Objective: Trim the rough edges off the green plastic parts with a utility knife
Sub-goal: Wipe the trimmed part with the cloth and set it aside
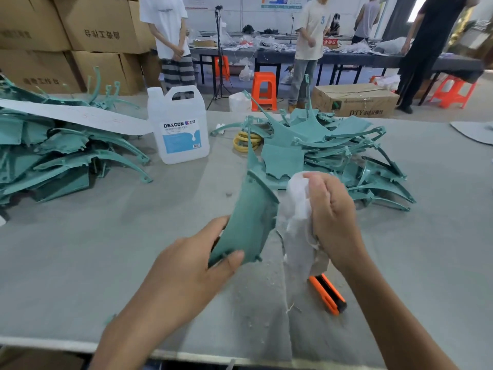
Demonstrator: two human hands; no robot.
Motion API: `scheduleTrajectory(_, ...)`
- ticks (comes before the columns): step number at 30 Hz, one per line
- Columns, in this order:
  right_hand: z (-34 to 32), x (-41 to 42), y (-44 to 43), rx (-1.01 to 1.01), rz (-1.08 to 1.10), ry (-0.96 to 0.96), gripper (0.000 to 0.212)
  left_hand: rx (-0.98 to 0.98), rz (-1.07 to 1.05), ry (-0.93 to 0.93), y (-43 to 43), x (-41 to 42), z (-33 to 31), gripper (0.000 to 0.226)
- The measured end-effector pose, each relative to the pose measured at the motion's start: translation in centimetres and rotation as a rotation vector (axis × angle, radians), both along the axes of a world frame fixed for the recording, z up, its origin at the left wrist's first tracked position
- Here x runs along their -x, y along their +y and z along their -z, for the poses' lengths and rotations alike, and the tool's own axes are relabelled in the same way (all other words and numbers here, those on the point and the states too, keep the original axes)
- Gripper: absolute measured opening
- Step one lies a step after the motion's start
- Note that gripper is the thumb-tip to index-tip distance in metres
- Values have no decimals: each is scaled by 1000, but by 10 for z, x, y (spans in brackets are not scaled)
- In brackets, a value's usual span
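Cloth against a green part
Left hand grips the green part; right hand clutches a white cloth, which partly hides the utility knife.

Jug on table between left pile and right pile, knife nearer, right.

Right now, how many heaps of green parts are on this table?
2: the left heap left of the white jug, the right heap right of it. The left hand holds one loose green part; pieces underneath may be hidden.
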State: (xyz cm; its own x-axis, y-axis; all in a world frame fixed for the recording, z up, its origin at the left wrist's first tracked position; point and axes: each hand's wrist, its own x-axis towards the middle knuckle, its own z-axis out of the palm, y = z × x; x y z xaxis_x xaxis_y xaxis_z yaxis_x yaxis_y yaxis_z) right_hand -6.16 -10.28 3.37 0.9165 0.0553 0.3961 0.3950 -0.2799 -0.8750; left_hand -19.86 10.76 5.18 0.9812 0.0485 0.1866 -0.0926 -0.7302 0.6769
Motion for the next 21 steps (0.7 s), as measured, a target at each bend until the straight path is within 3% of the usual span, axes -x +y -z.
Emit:
scheduleTrajectory(2, -9, 5, -3, 197, -175, -90, 34, -163, 65, 47, 6, -3, -13, 39)
scheduleTrajectory(5, -21, 15, -2, 327, -476, -5, 15, -291, 175, 90, 12, -9, -26, 37)
scheduleTrajectory(6, -22, 16, -4, 281, -522, 40, 13, -379, 135, 31, 17, -12, -28, 33)
scheduleTrajectory(9, -22, 29, -5, 107, -505, 65, 14, -523, -205, -394, 29, -18, -22, 30)
scheduleTrajectory(10, -18, 36, -2, 18, -469, 59, 14, -446, -309, -519, 30, -19, -15, 32)
scheduleTrajectory(12, -6, 50, 9, -188, -391, 68, 6, -68, -435, -608, 18, -20, -2, 19)
scheduleTrajectory(14, 8, 66, 23, -230, -313, 80, 5, 443, -421, -448, -5, -22, 6, 30)
scheduleTrajectory(16, 17, 82, 33, -122, -292, 40, 12, 791, -315, -242, -24, -23, 11, 50)
scheduleTrajectory(20, 21, 100, 33, 245, -335, -286, 24, 1073, -248, -64, -36, -15, 20, 103)
scheduleTrajectory(21, 20, 100, 31, 322, -348, -354, 28, 1167, -253, -38, -36, -13, 22, 105)
